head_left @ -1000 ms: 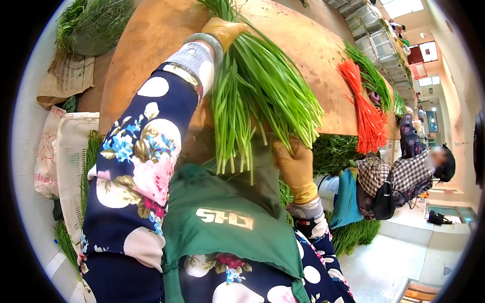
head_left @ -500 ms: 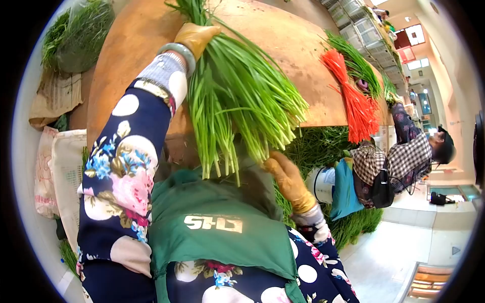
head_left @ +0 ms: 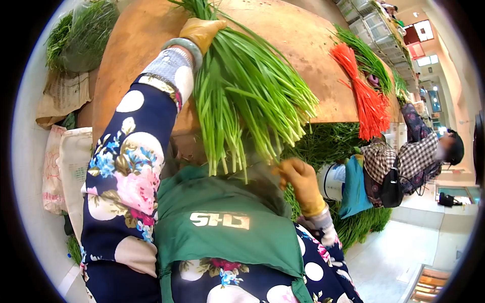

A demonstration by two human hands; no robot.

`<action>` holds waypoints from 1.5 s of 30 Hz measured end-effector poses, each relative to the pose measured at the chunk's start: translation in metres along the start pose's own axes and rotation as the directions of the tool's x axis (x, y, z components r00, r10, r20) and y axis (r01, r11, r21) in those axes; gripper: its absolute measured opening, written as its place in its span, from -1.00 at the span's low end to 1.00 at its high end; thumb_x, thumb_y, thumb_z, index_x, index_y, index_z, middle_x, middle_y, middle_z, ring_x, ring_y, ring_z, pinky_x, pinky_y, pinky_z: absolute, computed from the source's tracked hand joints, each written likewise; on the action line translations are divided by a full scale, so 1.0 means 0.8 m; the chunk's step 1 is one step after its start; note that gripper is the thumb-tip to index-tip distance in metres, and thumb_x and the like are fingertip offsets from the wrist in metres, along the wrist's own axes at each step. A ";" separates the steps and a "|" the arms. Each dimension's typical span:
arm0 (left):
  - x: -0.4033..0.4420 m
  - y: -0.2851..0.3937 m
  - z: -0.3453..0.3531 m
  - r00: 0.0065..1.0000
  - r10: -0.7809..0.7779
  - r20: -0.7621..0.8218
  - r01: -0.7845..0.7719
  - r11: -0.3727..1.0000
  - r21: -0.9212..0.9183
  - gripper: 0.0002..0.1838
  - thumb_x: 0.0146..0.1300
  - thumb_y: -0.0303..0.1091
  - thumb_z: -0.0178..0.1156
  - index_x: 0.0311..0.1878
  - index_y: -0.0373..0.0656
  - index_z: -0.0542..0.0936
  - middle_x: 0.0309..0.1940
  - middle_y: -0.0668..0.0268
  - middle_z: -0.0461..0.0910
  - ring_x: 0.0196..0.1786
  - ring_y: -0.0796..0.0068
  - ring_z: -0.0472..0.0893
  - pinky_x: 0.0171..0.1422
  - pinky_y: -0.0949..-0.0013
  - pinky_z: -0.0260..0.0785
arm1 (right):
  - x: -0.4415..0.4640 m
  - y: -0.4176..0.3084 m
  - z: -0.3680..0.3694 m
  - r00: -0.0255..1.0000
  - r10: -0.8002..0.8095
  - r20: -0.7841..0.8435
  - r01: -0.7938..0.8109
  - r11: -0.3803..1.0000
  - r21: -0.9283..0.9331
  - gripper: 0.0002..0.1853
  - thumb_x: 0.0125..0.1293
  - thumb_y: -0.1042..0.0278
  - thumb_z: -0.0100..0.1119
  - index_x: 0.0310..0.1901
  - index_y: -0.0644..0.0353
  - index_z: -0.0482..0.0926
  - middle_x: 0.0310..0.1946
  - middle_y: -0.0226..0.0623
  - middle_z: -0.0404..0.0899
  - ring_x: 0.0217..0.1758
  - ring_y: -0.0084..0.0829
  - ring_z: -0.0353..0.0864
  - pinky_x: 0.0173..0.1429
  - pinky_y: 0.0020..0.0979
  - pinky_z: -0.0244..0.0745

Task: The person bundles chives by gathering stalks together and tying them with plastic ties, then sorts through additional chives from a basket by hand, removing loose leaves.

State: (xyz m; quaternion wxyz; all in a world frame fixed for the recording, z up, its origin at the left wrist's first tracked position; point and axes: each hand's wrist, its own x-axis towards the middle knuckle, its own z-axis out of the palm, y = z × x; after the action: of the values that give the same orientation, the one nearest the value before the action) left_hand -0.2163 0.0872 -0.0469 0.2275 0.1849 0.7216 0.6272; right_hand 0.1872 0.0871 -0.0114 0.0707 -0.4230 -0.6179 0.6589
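My left hand (head_left: 203, 34), in a tan glove, is closed round the upper part of a bunch of long green stalks (head_left: 252, 91). The bunch fans out over the wooden table (head_left: 308, 35), its pale cut ends hanging past the near edge above my green apron (head_left: 222, 202). Just to the right of and below those ends is my right hand (head_left: 298, 179), gloved too, with its fingers curled. Its fingertips are blurred, and whatever they may hold is too small to make out.
Red strips (head_left: 361, 96) and more green stalks (head_left: 371, 63) lie at the table's right. Beyond is a person in a checked top (head_left: 414, 159), near a white bucket (head_left: 333, 181). A bagged green heap (head_left: 88, 38) stands at upper left, a white crate (head_left: 76, 161) below it.
My right hand has come away from the stalk ends, down and to the right. My left hand keeps its hold on the bunch, and the view has shifted slightly.
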 end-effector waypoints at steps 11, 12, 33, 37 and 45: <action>-0.006 0.007 0.001 0.999 0.048 0.015 -0.048 0.999 -0.003 -0.56 0.13 -0.12 0.39 -0.17 -0.38 0.65 -0.31 0.22 0.70 -0.31 0.40 0.67 -0.19 0.41 0.52 | -0.020 -0.021 0.016 0.852 -0.522 0.045 0.400 0.592 -0.700 -0.66 0.27 0.09 0.21 -0.07 0.17 0.62 -0.30 -0.04 0.64 -0.28 -0.03 0.64 -0.21 -0.19 0.54; -0.010 0.008 -0.001 0.998 0.050 0.034 -0.049 0.998 -0.028 -0.57 0.14 -0.12 0.38 -0.16 -0.36 0.65 -0.30 0.23 0.70 -0.31 0.40 0.68 -0.18 0.41 0.52 | -0.021 -0.044 0.042 0.859 -0.507 0.068 0.362 0.509 -0.781 -0.64 0.28 0.06 0.19 -0.09 0.20 0.62 -0.29 -0.02 0.64 -0.28 0.01 0.62 -0.18 -0.17 0.53; 0.028 -0.016 0.006 0.998 0.000 -0.063 0.006 0.995 0.098 -0.40 0.02 0.01 0.40 -0.18 -0.46 0.65 -0.25 0.05 0.68 -0.19 0.25 0.65 -0.07 0.27 0.44 | 0.014 0.006 0.037 0.924 -0.314 0.220 0.333 0.941 -0.058 -0.55 0.50 0.04 -0.10 -0.36 0.26 0.55 -0.54 -0.36 0.55 -0.66 -0.58 0.42 -0.55 -0.55 0.32; 0.020 -0.014 0.010 0.998 0.025 -0.058 -0.020 0.997 0.076 -0.40 0.03 0.00 0.40 -0.17 -0.47 0.64 -0.26 0.08 0.68 -0.25 0.30 0.63 -0.10 0.28 0.45 | 0.058 -0.009 0.074 0.936 -0.300 0.187 0.331 0.929 -0.168 -0.53 0.50 0.00 -0.09 -0.29 0.29 0.57 -0.49 -0.33 0.60 -0.59 -0.59 0.48 -0.49 -0.57 0.36; -0.003 0.007 0.009 1.000 -0.025 -0.005 0.025 0.997 0.072 -0.43 0.06 -0.02 0.40 -0.22 -0.48 0.64 -0.32 0.13 0.67 -0.33 0.39 0.61 -0.21 0.32 0.45 | 0.064 -0.008 0.088 0.974 -0.070 0.214 -0.021 0.918 0.397 -0.55 0.45 0.04 -0.05 -0.37 0.29 0.58 -0.60 -0.32 0.58 -0.62 -0.53 0.51 -0.49 -0.53 0.44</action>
State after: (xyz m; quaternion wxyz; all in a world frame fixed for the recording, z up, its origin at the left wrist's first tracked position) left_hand -0.2107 0.0928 -0.0419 0.2268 0.1825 0.7466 0.5983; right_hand 0.1067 0.0673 -0.0384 0.0932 -0.3150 -0.4810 0.8128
